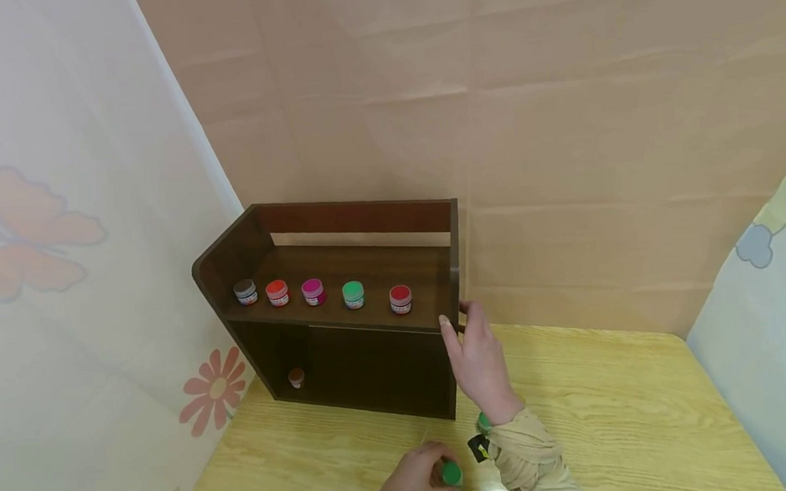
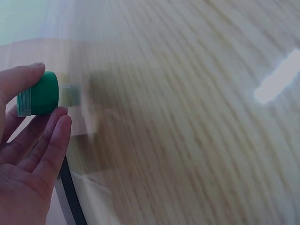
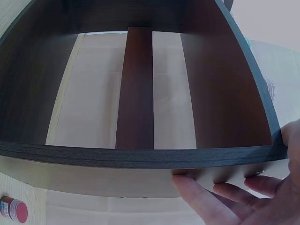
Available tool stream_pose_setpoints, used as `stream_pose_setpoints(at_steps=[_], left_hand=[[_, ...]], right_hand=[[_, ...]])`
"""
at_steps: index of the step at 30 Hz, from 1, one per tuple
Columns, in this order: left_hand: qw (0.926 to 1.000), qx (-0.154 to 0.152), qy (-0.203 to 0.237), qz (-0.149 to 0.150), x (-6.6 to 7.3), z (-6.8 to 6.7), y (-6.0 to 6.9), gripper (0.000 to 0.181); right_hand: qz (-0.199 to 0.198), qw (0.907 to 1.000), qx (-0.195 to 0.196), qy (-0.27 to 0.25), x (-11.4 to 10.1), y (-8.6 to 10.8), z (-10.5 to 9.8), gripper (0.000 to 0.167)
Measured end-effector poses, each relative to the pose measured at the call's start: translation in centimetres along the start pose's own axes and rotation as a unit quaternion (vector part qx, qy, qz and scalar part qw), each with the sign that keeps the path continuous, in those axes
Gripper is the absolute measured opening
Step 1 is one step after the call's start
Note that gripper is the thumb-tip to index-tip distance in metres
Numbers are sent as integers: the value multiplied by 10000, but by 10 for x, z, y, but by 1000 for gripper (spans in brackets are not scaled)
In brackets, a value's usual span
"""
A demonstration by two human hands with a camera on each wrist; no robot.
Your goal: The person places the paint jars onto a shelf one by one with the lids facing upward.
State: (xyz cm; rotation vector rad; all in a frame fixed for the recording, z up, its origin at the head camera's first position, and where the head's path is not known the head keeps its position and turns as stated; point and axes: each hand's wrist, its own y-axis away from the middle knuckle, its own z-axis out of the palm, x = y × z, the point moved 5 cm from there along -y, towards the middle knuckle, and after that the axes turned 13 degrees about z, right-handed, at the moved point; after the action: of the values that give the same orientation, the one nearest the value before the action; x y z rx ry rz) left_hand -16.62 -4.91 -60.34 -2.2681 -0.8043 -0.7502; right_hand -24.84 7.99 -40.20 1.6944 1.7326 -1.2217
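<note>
My left hand (image 1: 412, 482) pinches a small green jar (image 1: 452, 474) between thumb and fingers, low in front of the shelf. In the left wrist view, the green jar (image 2: 44, 93) lies sideways in the grip, near the table surface. My right hand (image 1: 482, 363) holds the right side panel of a dark brown two-tier shelf (image 1: 344, 324). Its thumb lies at the front edge, and the other fingers touch the panel's outer face, as the right wrist view shows. Another green jar (image 1: 484, 422) stands on the table, partly hidden by the right sleeve.
Along the upper tier stand a dark jar (image 1: 246, 292), an orange jar (image 1: 278, 292), a magenta jar (image 1: 313, 292), a mint jar (image 1: 353, 295) and a red jar (image 1: 400, 299). A brown jar (image 1: 296, 377) sits below. Beside the shelf is a red-lidded jar (image 3: 18, 211).
</note>
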Motion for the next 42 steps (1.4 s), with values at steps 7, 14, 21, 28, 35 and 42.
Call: stream_pose_setpoints(at_steps=[7,14,21,28,35,42], left_hand=[[9942,198,938,-482,-1,-5,-2,26],[9894,585,1217,-529,-4,-12,-2,30],[9910,907,929,-337,-3,-24,-2,40],[9905,1095,725,-408,-7,-29,0,38],[9886,1248,773,-333,-11,-32,4,24],[9843,1438,746,-697,-12,-39,4,12]], right_hand=[[-79,10000,42,-24,-1,0,0,48],[-145,9999,67,-44,-1,-1,-1,49],[-104,9999,49,-34,0,-1,0,47],[-57,10000,5,-8,0,0,1,48],[-24,10000,11,-7,1,0,1,47],[77,9999,-85,40,1,0,2,48]])
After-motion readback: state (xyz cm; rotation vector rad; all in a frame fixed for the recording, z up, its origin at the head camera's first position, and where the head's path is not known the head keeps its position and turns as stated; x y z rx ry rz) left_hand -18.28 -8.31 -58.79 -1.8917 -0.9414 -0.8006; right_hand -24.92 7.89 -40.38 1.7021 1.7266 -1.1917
